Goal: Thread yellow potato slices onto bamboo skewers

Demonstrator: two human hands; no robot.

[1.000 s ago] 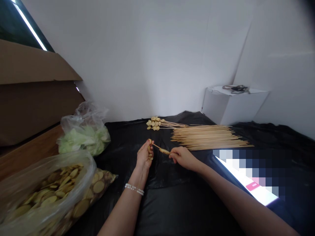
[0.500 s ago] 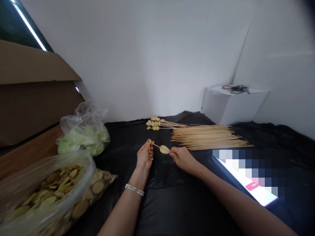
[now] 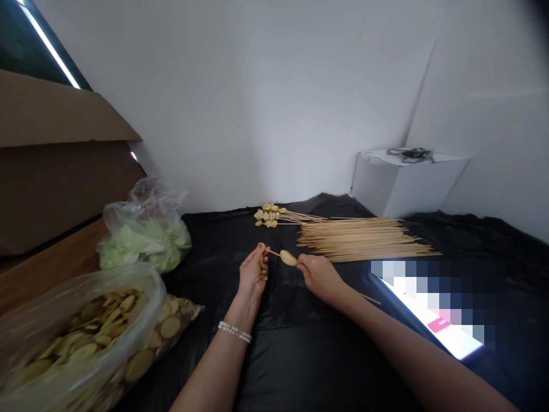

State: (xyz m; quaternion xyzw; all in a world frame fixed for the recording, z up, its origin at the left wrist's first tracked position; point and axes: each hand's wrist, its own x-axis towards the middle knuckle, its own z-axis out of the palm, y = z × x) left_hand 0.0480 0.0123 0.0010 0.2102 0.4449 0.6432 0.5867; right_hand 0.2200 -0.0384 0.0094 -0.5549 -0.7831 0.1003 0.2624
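At the centre, my left hand [image 3: 254,270] is closed around several pale slices, with one slice [image 3: 261,246] pinched at the fingertips against the tip of a thin wooden skewer. Another oval slice [image 3: 289,258] sits on that skewer between my hands. Right beside this slice, my right hand [image 3: 316,274] is closed on the skewer, whose far end [image 3: 371,299] shows past my right forearm. Behind my hands lie skewers with slices [image 3: 268,215] on their left ends. Next to them is a wide layer of bare skewers [image 3: 360,239].
An open plastic bag of slices [image 3: 92,332] stands at the lower left, a bag of pale green leaves [image 3: 146,243] behind it. A lit phone [image 3: 446,326] lies at the right. A white box [image 3: 398,183] stands at the back right, a cardboard box [image 3: 64,171] at the left.
My right hand has moved slightly right, and the oval slice has shifted slightly right with it. The skewer's far end now shows beyond my right forearm.
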